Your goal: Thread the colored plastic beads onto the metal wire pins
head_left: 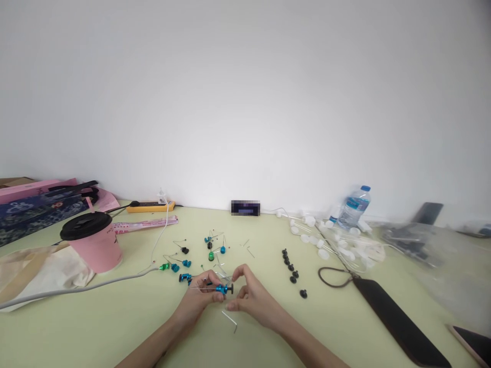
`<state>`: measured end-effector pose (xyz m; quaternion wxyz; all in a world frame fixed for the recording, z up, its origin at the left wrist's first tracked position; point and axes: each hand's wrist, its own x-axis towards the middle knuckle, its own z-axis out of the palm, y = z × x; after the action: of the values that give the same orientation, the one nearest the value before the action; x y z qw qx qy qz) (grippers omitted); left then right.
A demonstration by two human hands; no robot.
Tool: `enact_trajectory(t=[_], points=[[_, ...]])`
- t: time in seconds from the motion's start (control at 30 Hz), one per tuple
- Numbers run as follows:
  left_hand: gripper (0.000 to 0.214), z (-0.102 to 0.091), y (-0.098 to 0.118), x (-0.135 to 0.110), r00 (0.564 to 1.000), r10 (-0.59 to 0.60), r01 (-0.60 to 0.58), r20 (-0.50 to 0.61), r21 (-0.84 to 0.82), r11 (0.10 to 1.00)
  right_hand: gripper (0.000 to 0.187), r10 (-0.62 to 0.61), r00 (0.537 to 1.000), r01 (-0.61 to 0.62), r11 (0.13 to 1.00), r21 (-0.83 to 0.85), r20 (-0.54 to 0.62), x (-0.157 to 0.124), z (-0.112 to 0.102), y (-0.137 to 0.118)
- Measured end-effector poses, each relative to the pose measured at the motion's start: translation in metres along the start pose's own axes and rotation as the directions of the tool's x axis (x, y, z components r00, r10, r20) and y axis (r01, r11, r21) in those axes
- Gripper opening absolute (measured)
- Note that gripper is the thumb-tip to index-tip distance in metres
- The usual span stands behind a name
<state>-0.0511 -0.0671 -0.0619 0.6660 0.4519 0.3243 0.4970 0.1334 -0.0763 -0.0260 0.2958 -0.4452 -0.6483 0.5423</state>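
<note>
Between the thumb and fingers of my left hand (205, 291) is a small blue metal fitting (221, 289) with a black knob (230, 289) at its right end. A thin wire seems to run from it across the hand. My right hand (251, 296) hovers just right of the knob, thumb and index finger curved and apart, with nothing visibly gripped. An L-shaped hex key (230, 320) lies on the table below both hands. Just beyond the left hand sits another blue fitting (184, 277), and more parts behind the fingers are partly hidden.
Green, blue and black fittings with bent wires (210, 255) are scattered behind my hands. Black knobs (293, 279) form a row at right. Farther out are a pink cup (94, 250), white plastic pieces (323, 253), a water bottle (355, 207) and a long black case (399, 322).
</note>
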Motion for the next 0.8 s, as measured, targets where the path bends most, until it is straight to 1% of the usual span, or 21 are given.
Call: enact_trajectory(t=[0.03, 0.07, 0.1, 0.17, 0.2, 0.27, 0.33, 0.37, 0.4, 0.43, 0.47, 0.5, 0.53, 0.57, 0.6, 0.67, 0.7, 0.77, 0.8], points=[[0.027, 0.0001, 0.0002, -0.0002, 1.0, 0.005, -0.005, 0.001, -0.001, 1.0, 0.039, -0.004, 1.0, 0.004, 1.0, 0.0, -0.011, -0.0001, -0.0002, -0.0002], [0.027, 0.0002, 0.0001, -0.0003, 1.0, 0.009, -0.009, 0.004, -0.003, 1.0, 0.031, -0.016, 1.0, 0.016, 1.0, 0.0, -0.006, 0.0002, 0.0001, -0.0001], [0.027, 0.0004, -0.0001, -0.0003, 1.0, 0.01, -0.01, 0.009, -0.004, 1.0, 0.03, -0.027, 1.0, 0.027, 1.0, -0.001, 0.013, 0.0007, 0.0007, 0.0003], [0.028, 0.0006, -0.0005, -0.0002, 1.0, 0.006, -0.006, 0.019, -0.006, 1.0, 0.044, -0.042, 0.997, 0.043, 0.999, -0.003, 0.057, 0.0016, 0.0023, 0.0014], [0.028, 0.0006, -0.0005, -0.0002, 1.0, 0.004, -0.004, 0.017, -0.005, 1.0, 0.042, -0.05, 0.996, 0.05, 0.999, -0.001, 0.067, 0.0018, 0.0028, 0.0017], [0.028, 0.0001, 0.0001, 0.0, 1.0, 0.004, -0.004, 0.001, -0.002, 1.0, 0.026, -0.071, 0.997, 0.071, 0.997, 0.014, 0.024, 0.0018, 0.0029, 0.0021], [0.027, -0.0004, 0.0007, 0.0003, 1.0, 0.006, -0.006, -0.014, 0.003, 1.0, 0.038, -0.077, 0.996, 0.078, 0.996, 0.03, -0.042, 0.0024, 0.0022, 0.0027], [0.027, -0.0007, 0.0008, 0.0004, 1.0, 0.004, -0.004, -0.014, 0.006, 1.0, 0.037, -0.072, 0.996, 0.074, 0.997, 0.033, -0.05, 0.003, 0.002, 0.0032], [0.027, -0.001, 0.0006, 0.0007, 1.0, 0.002, -0.002, -0.007, 0.006, 1.0, 0.029, -0.063, 0.997, 0.064, 0.997, 0.032, -0.038, 0.0038, 0.002, 0.0039], [0.027, -0.0014, 0.0002, 0.0009, 1.0, 0.0, 0.0, 0.006, 0.005, 1.0, 0.029, -0.054, 0.998, 0.054, 0.998, 0.027, -0.011, 0.0044, 0.002, 0.0046], [0.028, -0.0018, -0.0003, 0.0012, 1.0, -0.001, 0.001, 0.017, 0.002, 1.0, 0.037, -0.048, 0.999, 0.047, 0.999, 0.022, 0.019, 0.0048, 0.002, 0.0051], [0.028, -0.0023, -0.0008, 0.0016, 1.0, -0.001, 0.001, 0.023, 0.0, 1.0, 0.041, -0.047, 0.998, 0.047, 0.999, 0.019, 0.042, 0.0048, 0.0018, 0.0054], [0.028, -0.0028, -0.0012, 0.002, 1.0, -0.001, 0.001, 0.023, -0.001, 1.0, 0.037, -0.051, 0.998, 0.05, 0.998, 0.023, 0.047, 0.0043, 0.0014, 0.0054], [0.028, -0.0033, -0.0015, 0.0023, 1.0, 0.0, 0.0, 0.015, 0.001, 1.0, 0.027, -0.058, 0.998, 0.057, 0.998, 0.031, 0.031, 0.0036, 0.0008, 0.0051], [0.028, -0.0037, -0.0016, 0.0026, 1.0, 0.001, -0.001, 0.003, 0.005, 1.0, 0.024, -0.065, 0.998, 0.065, 0.997, 0.04, 0.003, 0.0028, 0.0, 0.0048], [0.027, -0.0042, -0.0019, 0.0029, 1.0, 0.002, -0.002, -0.015, 0.013, 1.0, 0.049, -0.071, 0.996, 0.074, 0.996, 0.05, -0.059, 0.002, -0.0011, 0.0045], [0.027, -0.0042, -0.0023, 0.0029, 1.0, 0.0, 0.0, -0.016, 0.015, 1.0, 0.05, -0.067, 0.995, 0.071, 0.997, 0.044, -0.076, 0.0023, -0.0012, 0.0048], [0.028, -0.0042, -0.0035, 0.0027, 1.0, -0.006, 0.006, -0.004, 0.019, 1.0, 0.029, -0.053, 0.997, 0.053, 0.998, 0.014, -0.051, 0.0037, -0.0004, 0.006], [0.028, -0.0043, -0.0042, 0.0026, 1.0, -0.01, 0.01, 0.009, 0.023, 1.0, 0.028, -0.043, 0.999, 0.043, 0.999, 0.0, -0.019, 0.0043, 0.0001, 0.0064]])
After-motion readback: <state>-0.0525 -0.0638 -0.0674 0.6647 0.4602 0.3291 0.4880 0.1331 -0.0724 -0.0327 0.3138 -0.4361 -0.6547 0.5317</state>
